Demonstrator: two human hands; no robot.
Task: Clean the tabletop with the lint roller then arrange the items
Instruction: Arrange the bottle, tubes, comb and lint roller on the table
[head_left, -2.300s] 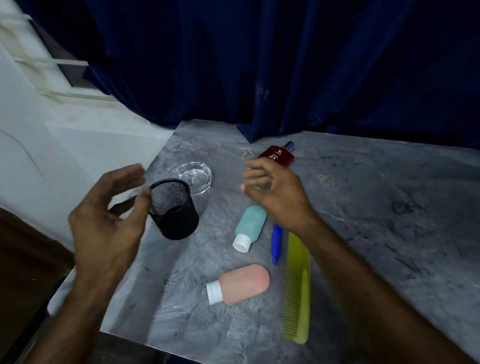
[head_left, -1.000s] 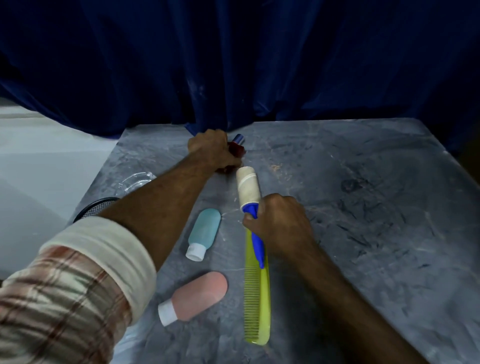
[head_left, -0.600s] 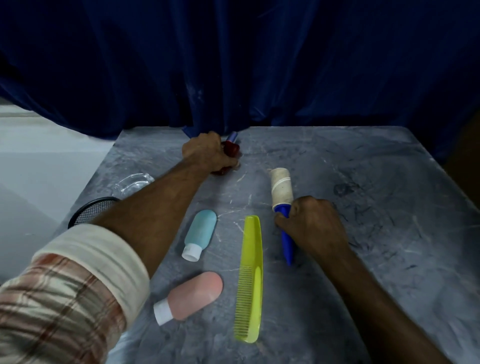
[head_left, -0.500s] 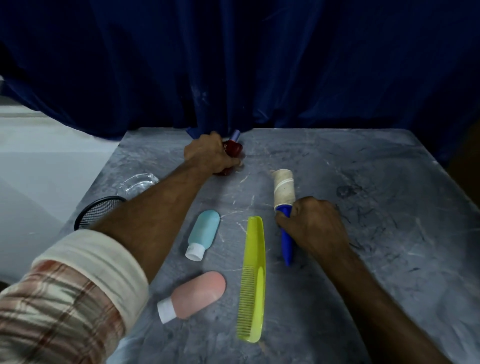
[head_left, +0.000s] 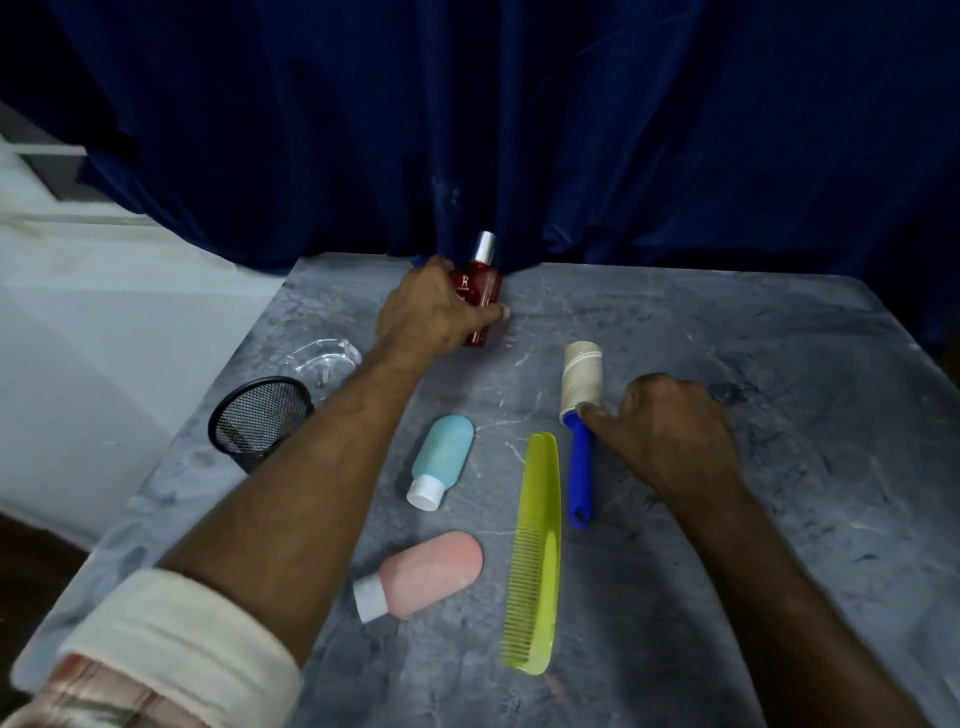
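The lint roller (head_left: 583, 382), a pale paper roll on a blue handle, lies on the grey marble tabletop (head_left: 779, 519). My right hand (head_left: 665, 431) sits just right of it, fingers curled, thumb and fingertips pinching the handle's neck. At the table's back edge, my left hand (head_left: 431, 317) grips a red spray bottle (head_left: 480, 291) with a silver cap, held upright. A yellow-green comb (head_left: 537, 551) lies left of the roller handle. Further left lie a teal bottle (head_left: 444, 457) and a pink bottle (head_left: 426, 574), both on their sides.
A black mesh cup (head_left: 260, 421) stands near the left edge, with a clear glass ashtray (head_left: 324, 361) behind it. A dark blue curtain (head_left: 519, 130) hangs along the table's back edge. The floor drops away past the left edge.
My right hand lifted the lint roller off the comb and set it down to the right, then slid sideways off the handle. My left hand stood the red bottle upright.
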